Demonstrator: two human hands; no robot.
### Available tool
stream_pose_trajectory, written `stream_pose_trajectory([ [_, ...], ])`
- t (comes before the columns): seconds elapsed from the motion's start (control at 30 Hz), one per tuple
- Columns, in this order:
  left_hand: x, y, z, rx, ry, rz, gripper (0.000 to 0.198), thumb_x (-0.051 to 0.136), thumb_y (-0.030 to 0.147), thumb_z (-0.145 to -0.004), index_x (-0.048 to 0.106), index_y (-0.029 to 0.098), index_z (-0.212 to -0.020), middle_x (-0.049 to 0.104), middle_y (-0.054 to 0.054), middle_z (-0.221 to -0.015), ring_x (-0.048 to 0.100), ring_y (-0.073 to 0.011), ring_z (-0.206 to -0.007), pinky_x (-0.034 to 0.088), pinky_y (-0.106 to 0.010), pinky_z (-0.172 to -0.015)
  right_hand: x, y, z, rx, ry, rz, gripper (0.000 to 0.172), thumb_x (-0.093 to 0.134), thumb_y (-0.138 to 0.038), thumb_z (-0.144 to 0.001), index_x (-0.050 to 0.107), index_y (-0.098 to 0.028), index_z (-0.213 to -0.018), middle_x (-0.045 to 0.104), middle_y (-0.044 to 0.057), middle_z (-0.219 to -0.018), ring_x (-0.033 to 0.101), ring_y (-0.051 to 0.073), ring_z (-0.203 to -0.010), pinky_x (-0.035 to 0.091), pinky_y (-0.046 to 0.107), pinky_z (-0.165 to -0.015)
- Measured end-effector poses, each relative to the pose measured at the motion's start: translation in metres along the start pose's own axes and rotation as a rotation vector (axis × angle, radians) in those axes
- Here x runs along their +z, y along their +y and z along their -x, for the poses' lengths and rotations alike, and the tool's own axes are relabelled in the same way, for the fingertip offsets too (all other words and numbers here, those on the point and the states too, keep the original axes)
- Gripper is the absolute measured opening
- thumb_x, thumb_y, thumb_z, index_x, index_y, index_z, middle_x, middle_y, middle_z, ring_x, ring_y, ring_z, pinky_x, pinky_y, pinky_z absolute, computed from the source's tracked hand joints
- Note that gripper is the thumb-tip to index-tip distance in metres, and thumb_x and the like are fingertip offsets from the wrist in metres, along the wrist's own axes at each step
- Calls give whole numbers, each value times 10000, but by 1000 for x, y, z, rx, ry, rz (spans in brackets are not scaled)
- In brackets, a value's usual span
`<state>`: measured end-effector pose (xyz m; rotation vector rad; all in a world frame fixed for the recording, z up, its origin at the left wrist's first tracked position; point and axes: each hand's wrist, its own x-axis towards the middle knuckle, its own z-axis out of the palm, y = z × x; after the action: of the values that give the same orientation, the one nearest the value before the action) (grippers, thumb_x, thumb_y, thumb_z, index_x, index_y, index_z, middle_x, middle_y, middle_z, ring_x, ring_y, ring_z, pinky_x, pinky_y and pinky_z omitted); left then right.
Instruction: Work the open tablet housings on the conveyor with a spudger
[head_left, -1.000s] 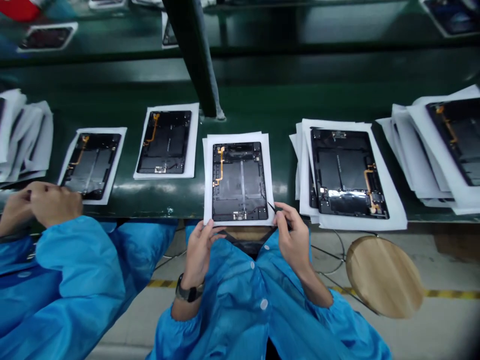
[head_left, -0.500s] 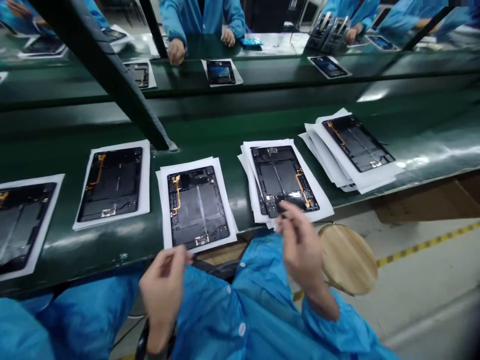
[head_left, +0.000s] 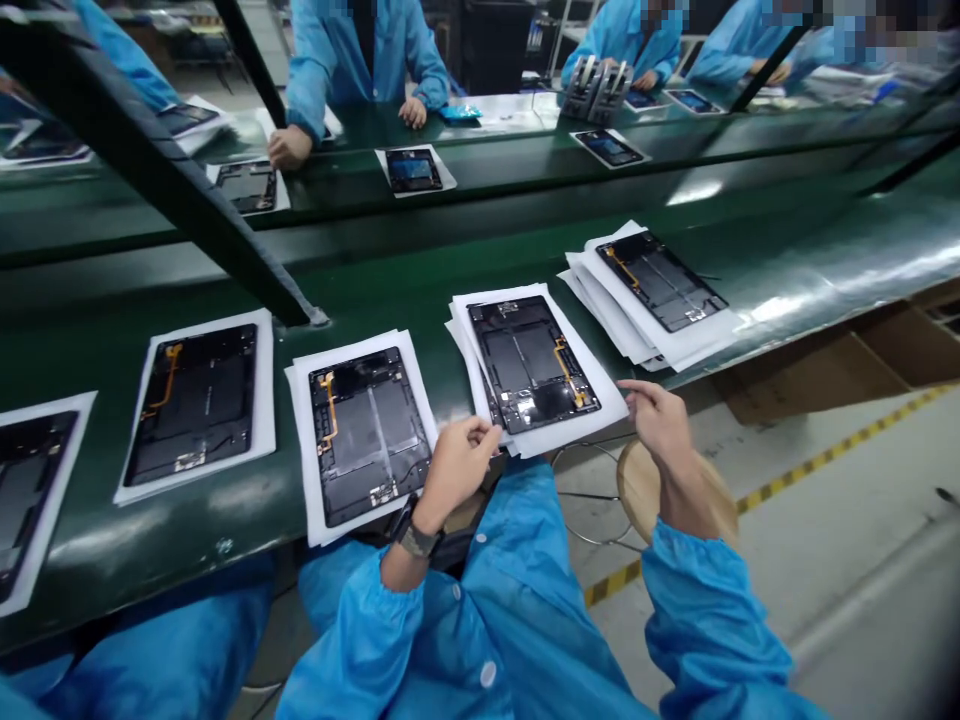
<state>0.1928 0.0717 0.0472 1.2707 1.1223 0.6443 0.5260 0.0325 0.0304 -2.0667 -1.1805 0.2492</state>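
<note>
An opened tablet housing with a black interior and an orange flex cable lies on white sheets in front of me. The fingers of my left hand are pinched at the lower left corner of these sheets. At the right corner, my right hand has its thumb and fingers closed on the sheet's edge, with the index finger stretched along it. Just left of my left hand, another tablet housing rests on its own white sheets.
More tablet housings on paper lie left and right along the green bench. A slanted dark post stands at left. A round wooden stool and a cardboard box are below. Co-workers in blue sit opposite.
My left hand has moved right and up to the near corner of the middle sheets. My right hand has moved from above the housing to the right corner. The view has shifted right.
</note>
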Motion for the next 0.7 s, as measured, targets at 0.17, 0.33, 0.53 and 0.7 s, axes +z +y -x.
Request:
stream_pose_trajectory([
  [0.17, 24, -13, 19, -193, -88, 270, 756, 530, 833, -904, 703, 111, -1044, 805, -196, -951, 739, -206, -624, 465, -246, -437, 12, -6, -9, 106, -51, -119, 429, 499, -313, -792, 845, -110, -944, 800, 129, -889, 670, 219, -772, 503, 333, -713],
  [0.33, 45, -15, 12, -318, -37, 585, 746, 712, 828, -817, 701, 89, -917, 787, -187, -882, 775, -230, -654, 523, -240, -449, 18, -20, -4, 162, -47, -202, 404, 582, -427, -776, 838, -134, -884, 807, 109, -871, 682, 242, -782, 516, 342, -734],
  [0.53, 53, -14, 6, -292, 54, 607, 643, 827, 739, -772, 657, 118, -753, 683, -52, -674, 751, -186, -573, 490, -197, -424, 24, -31, 10, 203, -59, -286, 540, 763, -641, -753, 831, -133, -925, 766, 76, -771, 601, 192, -647, 436, 300, -595],
  [0.7, 62, -10, 6, -327, 25, 631, 590, 850, 671, -795, 658, 113, -768, 726, -85, -722, 745, -188, -540, 468, -195, -387, 26, -33, 10, 212, -38, -333, 531, 830, -627, -705, 811, -132, -895, 753, 68, -764, 577, 167, -620, 416, 291, -584],
])
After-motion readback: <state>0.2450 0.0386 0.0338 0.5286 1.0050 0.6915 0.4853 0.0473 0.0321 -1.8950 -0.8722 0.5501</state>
